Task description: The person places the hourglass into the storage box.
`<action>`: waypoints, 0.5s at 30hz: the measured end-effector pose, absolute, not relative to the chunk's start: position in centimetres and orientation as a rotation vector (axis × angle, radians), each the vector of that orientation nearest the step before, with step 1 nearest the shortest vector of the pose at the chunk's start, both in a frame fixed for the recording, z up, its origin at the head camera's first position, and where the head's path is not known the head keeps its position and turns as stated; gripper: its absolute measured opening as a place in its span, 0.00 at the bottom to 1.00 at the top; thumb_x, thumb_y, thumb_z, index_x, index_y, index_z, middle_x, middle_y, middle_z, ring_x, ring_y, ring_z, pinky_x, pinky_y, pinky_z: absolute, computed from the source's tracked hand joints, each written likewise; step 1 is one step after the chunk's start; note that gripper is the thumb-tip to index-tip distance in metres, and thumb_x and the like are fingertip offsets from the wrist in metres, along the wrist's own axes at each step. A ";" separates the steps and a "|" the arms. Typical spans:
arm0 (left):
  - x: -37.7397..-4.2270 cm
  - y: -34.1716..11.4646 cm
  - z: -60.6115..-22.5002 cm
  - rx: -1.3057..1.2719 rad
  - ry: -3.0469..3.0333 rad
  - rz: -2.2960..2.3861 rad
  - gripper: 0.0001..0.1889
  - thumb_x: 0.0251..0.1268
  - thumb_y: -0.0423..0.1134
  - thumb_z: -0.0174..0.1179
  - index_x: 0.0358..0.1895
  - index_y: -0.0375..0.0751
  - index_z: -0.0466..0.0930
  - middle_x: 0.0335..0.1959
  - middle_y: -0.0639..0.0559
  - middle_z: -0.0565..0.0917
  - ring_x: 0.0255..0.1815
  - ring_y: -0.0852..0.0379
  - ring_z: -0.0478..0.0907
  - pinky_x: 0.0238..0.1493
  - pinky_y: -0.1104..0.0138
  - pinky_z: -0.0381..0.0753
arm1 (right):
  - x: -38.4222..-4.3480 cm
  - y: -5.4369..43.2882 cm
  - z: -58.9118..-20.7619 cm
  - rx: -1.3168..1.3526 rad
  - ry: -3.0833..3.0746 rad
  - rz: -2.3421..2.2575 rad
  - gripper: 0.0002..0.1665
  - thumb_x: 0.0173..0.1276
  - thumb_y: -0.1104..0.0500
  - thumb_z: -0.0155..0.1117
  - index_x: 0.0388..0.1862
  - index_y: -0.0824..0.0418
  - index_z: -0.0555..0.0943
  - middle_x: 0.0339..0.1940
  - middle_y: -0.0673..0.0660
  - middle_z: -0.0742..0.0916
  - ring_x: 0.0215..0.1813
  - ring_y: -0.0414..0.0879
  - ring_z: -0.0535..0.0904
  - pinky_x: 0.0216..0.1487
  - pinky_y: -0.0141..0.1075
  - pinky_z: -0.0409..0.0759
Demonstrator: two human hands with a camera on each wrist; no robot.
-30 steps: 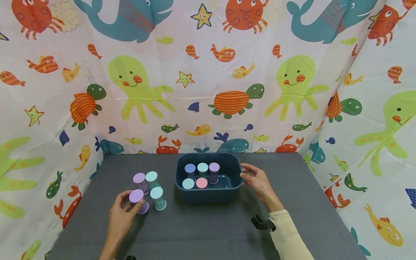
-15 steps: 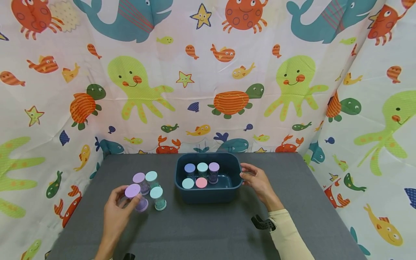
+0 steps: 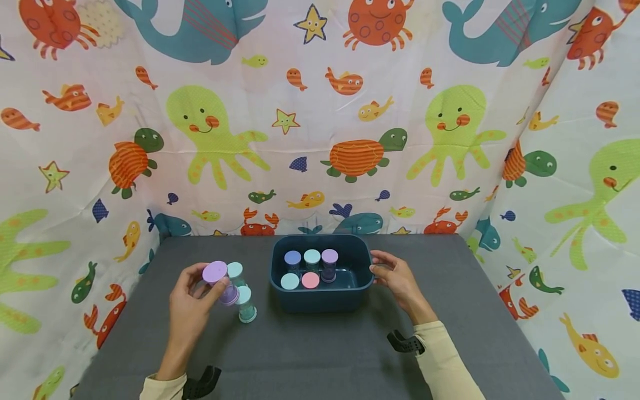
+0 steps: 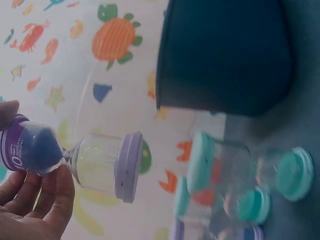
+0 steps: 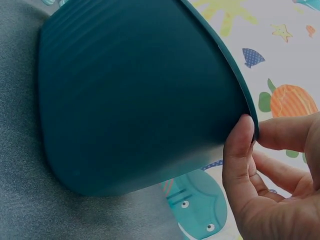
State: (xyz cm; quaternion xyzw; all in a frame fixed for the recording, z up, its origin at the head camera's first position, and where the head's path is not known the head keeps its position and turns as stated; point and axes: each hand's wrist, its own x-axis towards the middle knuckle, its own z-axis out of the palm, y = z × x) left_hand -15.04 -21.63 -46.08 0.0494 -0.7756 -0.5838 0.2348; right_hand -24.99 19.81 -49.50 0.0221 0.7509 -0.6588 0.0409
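Note:
My left hand (image 3: 189, 305) holds a purple-capped sand timer (image 3: 215, 272), raised over the table; in the left wrist view its dark sand lies in the bulb by the fingers. Just beyond stand two teal-capped sand timers (image 3: 246, 304), seen as well in the left wrist view. Another purple-capped timer (image 4: 184, 231) shows at the bottom of that view, while the held one covers it in the head view. At the right end of a dark blue bin (image 3: 325, 303), my right hand (image 3: 400, 286) pinches the rim between thumb and fingers.
Inside the bin, several sand timers stand upright: blue (image 3: 292, 257), pink (image 3: 310, 280), purple (image 3: 329, 256) and teal-capped ones. Grey cloth (image 3: 310, 355) covers the table. Behind it hangs a curtain (image 3: 310, 194) printed with sea animals.
The left hand has lifted the purple-capped timer from the table, first slightly left, then up and right toward the other timers. The right hand stays at the bin's rim.

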 end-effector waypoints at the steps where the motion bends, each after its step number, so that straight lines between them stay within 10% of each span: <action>1: -15.2 -21.3 -45.9 0.113 -2.132 -1.610 0.28 0.59 0.36 0.70 0.61 0.38 0.70 0.55 0.54 0.75 0.55 0.68 0.73 0.57 0.80 0.74 | -25.0 19.8 -49.5 0.061 2.301 -2.016 0.25 0.71 0.63 0.60 0.67 0.60 0.74 0.56 0.62 0.77 0.42 0.44 0.76 0.43 0.39 0.85; 15: -17.3 -17.2 -43.3 -0.129 -2.204 -1.718 0.28 0.58 0.40 0.71 0.60 0.38 0.71 0.55 0.47 0.77 0.56 0.57 0.73 0.55 0.80 0.76 | -24.8 19.8 -49.4 0.052 2.311 -2.001 0.25 0.72 0.63 0.59 0.67 0.58 0.73 0.58 0.63 0.77 0.44 0.46 0.76 0.44 0.39 0.84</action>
